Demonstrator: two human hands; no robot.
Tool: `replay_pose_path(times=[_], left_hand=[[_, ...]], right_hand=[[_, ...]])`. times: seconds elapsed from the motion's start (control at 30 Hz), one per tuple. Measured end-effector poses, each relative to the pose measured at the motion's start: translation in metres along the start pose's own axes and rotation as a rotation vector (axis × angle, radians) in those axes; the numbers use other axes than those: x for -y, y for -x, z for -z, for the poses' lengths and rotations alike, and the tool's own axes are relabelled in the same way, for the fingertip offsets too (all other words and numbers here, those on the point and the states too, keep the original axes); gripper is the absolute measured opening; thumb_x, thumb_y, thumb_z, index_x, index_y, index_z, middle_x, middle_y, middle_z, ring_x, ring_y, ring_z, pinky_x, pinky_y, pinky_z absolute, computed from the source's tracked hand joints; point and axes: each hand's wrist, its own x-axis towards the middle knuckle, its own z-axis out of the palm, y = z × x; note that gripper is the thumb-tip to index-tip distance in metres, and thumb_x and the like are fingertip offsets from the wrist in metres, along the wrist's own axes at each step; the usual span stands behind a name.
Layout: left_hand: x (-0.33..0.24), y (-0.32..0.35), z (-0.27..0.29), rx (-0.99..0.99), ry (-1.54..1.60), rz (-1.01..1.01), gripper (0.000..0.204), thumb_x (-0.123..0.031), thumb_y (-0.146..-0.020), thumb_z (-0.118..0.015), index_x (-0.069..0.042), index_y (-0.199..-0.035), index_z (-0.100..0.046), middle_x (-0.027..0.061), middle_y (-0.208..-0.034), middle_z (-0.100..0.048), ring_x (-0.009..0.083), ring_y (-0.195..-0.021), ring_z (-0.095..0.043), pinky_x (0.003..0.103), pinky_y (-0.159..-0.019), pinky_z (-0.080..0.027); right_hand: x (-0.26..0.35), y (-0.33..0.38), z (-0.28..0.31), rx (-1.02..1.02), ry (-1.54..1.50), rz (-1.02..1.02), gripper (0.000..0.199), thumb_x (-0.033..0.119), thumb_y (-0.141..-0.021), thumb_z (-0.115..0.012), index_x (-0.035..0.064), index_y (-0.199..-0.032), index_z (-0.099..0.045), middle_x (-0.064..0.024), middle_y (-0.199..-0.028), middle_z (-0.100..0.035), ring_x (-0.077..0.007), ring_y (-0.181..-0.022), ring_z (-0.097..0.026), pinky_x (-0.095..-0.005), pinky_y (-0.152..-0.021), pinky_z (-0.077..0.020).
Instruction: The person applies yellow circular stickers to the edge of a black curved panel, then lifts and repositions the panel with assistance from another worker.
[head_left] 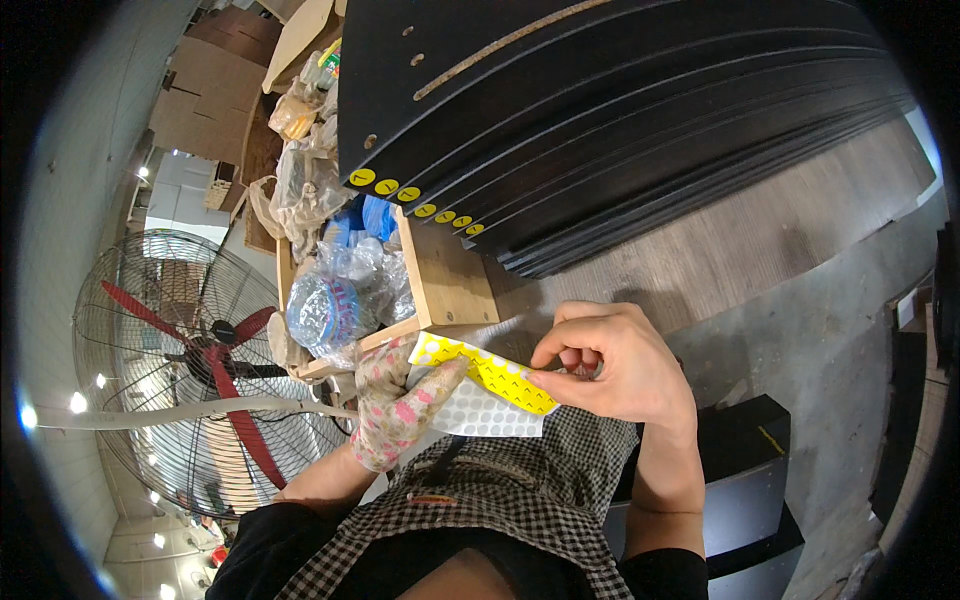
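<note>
My left hand point(405, 405), in a floral-patterned glove, holds a sheet of round yellow stickers point(510, 385) with its thumb on top. Below the yellow part hangs a white portion with rows of pale grey circles. My bare right hand point(620, 365) is closed at the sheet's right edge, thumb and index finger pinching there; whether a single sticker is between them I cannot make out. Ahead stands a row of black panels point(600, 130), several with a yellow round sticker point(409, 194) near the lower left corner. The foremost visible face has holes and a long groove.
A wooden crate point(455, 285) with plastic bags and film point(345, 290) stands left of the panels. A large caged fan point(210, 360) with red blades is at the left. Black boxy pieces point(745, 450) lie at my right on the grey floor point(830, 330).
</note>
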Motion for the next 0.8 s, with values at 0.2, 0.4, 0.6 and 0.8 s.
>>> replay_pose_path(times=[0.2,0.4,0.6,0.8], left_hand=[[-0.005,0.0,-0.001,-0.007,0.081,0.054,0.01,-0.006,-0.079,-0.07,0.002,-0.086,-0.069,0.0041,-0.075,-0.065,0.0094,-0.065,-0.058,0.026,-0.06,-0.046],[-0.005,0.003,-0.002,-0.014,0.086,0.07,0.01,-0.006,-0.079,-0.07,0.002,-0.086,-0.069,0.004,-0.076,-0.066,0.0099,-0.066,-0.059,0.025,-0.062,-0.046],[-0.004,0.004,0.002,0.004,-0.01,0.05,0.009,-0.006,-0.08,-0.07,0.001,-0.086,-0.069,0.0033,-0.076,-0.065,0.0098,-0.066,-0.058,0.026,-0.061,-0.045],[-0.003,0.002,0.0,0.016,0.099,0.12,0.01,-0.007,-0.08,-0.071,0.001,-0.086,-0.069,0.0025,-0.074,-0.063,0.009,-0.065,-0.056,0.026,-0.06,-0.044]], right_hand=[[0.01,0.006,0.013,0.053,-0.047,-0.022,0.01,0.011,-0.074,-0.076,0.0055,-0.075,-0.068,-0.0023,-0.067,-0.058,-0.0131,-0.054,-0.056,-0.0268,-0.049,-0.0412],[0.006,-0.022,0.001,-0.531,-0.113,0.322,0.011,-0.002,-0.071,-0.075,0.0001,-0.077,-0.067,-0.0038,-0.071,-0.059,-0.0044,-0.055,-0.05,-0.0193,-0.047,-0.0341],[0.005,-0.051,-0.014,-0.703,0.15,0.411,0.012,-0.003,-0.075,-0.075,0.003,-0.082,-0.068,-0.0038,-0.077,-0.061,-0.0066,-0.054,-0.051,-0.0193,-0.047,-0.0378],[0.009,-0.058,-0.02,-0.735,0.228,0.402,0.011,-0.003,-0.073,-0.075,0.0027,-0.08,-0.068,-0.0032,-0.074,-0.06,-0.0082,-0.054,-0.053,-0.0187,-0.047,-0.039]])
